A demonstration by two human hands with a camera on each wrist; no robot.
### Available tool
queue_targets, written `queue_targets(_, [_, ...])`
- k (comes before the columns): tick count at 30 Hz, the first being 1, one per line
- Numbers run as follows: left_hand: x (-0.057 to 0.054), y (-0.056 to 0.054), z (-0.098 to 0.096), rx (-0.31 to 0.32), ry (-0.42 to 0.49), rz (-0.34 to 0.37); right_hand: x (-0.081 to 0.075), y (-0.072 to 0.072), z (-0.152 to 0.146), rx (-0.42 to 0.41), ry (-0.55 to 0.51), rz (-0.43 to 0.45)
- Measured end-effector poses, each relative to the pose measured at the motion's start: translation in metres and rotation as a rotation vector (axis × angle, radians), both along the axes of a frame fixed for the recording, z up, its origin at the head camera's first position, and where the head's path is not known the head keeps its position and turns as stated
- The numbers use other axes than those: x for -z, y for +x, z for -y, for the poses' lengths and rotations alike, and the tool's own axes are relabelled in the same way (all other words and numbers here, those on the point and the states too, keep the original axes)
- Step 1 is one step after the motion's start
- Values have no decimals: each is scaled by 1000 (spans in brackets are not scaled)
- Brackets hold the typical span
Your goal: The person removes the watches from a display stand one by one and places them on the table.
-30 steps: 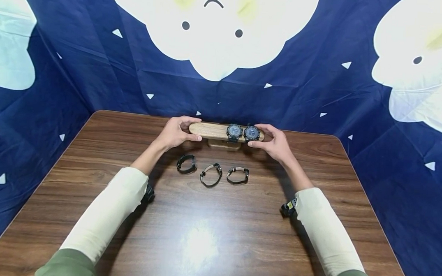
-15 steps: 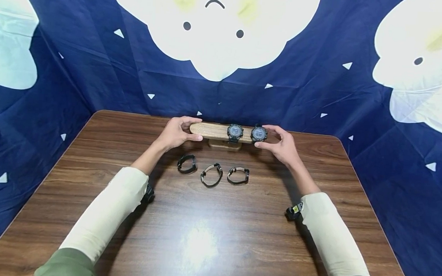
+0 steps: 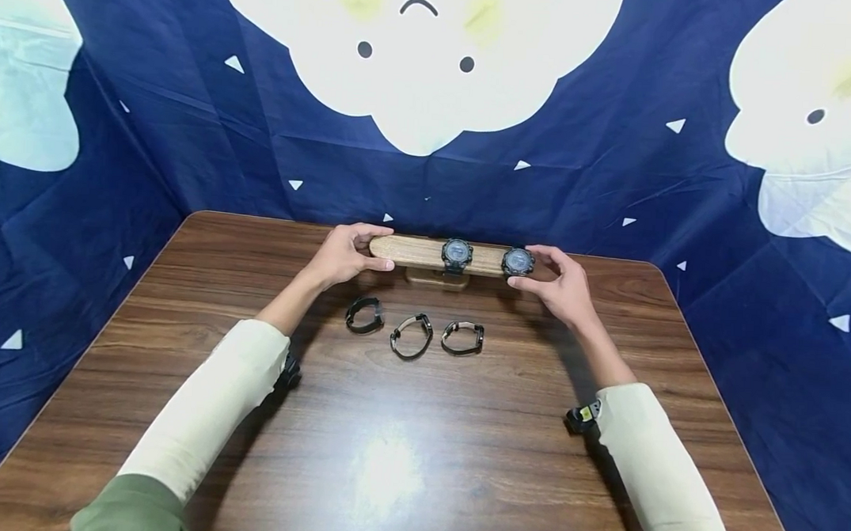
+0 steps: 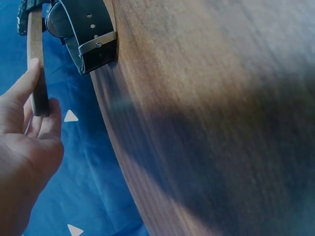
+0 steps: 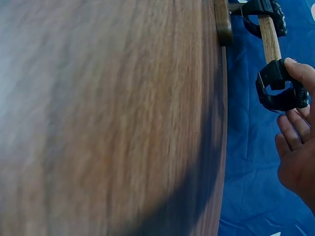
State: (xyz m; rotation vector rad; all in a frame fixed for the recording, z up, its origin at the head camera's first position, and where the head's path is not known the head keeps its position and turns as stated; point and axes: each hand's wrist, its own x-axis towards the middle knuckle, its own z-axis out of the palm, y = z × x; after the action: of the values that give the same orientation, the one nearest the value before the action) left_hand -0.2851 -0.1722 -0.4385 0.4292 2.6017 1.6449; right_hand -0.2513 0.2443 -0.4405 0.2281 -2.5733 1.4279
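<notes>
A wooden watch stand (image 3: 415, 251) with a rounded horizontal bar stands at the table's back edge. My left hand (image 3: 343, 255) grips the bar's left end between thumb and fingers; the left wrist view shows the thumb on the bar (image 4: 35, 44). One black digital watch (image 3: 458, 253) is strapped around the bar right of its middle. At the bar's right end, my right hand (image 3: 563, 286) pinches a second black digital watch (image 3: 517, 262). In the right wrist view this watch's closed strap (image 5: 280, 101) hangs at the bar's tip, which it hides, so I cannot tell whether it still encircles the wood.
Three strap watches lie in front of the stand on the brown wooden table (image 3: 303, 450): a left one (image 3: 364, 316), a middle one (image 3: 411, 336) and a right one (image 3: 463, 338). A blue curtain (image 3: 429, 186) with cloud prints hangs close behind the table.
My right hand has moved right, carrying the second digital watch along the bar to its end and away from the first. My left hand stays on the bar's left end.
</notes>
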Motion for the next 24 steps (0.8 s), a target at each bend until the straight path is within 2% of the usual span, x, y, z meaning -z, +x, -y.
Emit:
queue_targets(15, [0, 2, 1, 9, 2, -15, -3, 24, -6, 27, 26, 14])
queue_targets(24, [1, 0, 1, 15, -4, -19, -8, 37, 5, -5, 11, 27])
